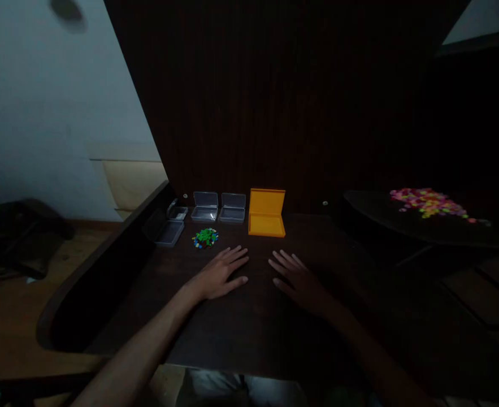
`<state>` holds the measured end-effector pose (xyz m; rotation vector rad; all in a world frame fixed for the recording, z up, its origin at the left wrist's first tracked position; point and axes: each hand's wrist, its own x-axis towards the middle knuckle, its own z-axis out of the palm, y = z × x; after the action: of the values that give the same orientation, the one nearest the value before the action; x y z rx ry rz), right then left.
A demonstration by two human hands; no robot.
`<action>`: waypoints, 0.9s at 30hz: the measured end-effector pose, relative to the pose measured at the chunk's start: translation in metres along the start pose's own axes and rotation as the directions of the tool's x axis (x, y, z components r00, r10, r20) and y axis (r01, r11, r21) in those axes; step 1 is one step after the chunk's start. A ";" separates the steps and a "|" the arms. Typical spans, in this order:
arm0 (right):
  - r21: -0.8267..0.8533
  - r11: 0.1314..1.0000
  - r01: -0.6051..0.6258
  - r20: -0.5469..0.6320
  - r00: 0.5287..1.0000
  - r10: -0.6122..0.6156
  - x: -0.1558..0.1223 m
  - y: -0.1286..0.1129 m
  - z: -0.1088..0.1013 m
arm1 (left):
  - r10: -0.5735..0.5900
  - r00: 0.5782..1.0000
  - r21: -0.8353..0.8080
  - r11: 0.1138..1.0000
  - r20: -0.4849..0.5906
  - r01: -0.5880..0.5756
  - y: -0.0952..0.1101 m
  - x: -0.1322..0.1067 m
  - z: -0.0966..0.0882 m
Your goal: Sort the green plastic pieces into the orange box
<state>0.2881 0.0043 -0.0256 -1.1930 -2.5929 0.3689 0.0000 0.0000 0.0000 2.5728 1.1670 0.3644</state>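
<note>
My left hand (224, 272) lies flat on the dark wooden table (232, 328), fingers spread and holding nothing. Just beyond it is a small pile of green, blue and yellow pieces (205, 238), too small to name. My right hand (294, 277) also rests palm down with its fingers apart. Past the two hands stands a yellow box (267, 225) with its lid raised. Two clear plastic boxes (205, 213) (233, 214) sit to its left, lids up. Another clear box (169, 233) lies open farther left, with a smaller clear case (177, 212) behind it.
A dark raised side panel (105, 277) borders the table on the left, and a tall dark back panel (274, 113) rises behind the boxes. On the right, a dark surface (368, 209) bears a heap of pink, red and yellow pieces (429, 202).
</note>
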 end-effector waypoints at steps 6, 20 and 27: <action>0.001 1.000 -0.007 0.013 1.000 0.007 0.000 -0.001 -0.001 | -0.024 0.970 0.077 0.996 -0.241 0.044 -0.018 0.001 -0.008; 0.011 0.999 -0.033 0.042 0.999 0.033 0.001 -0.003 -0.004 | -0.371 0.783 -0.060 0.916 -0.500 0.396 -0.089 -0.002 -0.013; 0.003 1.000 -0.008 0.023 1.000 0.008 0.002 -0.003 -0.003 | -0.380 0.809 -0.073 0.918 -0.448 0.391 -0.093 0.003 -0.011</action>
<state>0.2860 0.0040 -0.0217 -1.2052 -2.6071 0.3898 -0.0651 0.0624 -0.0234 2.2391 1.8220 0.8914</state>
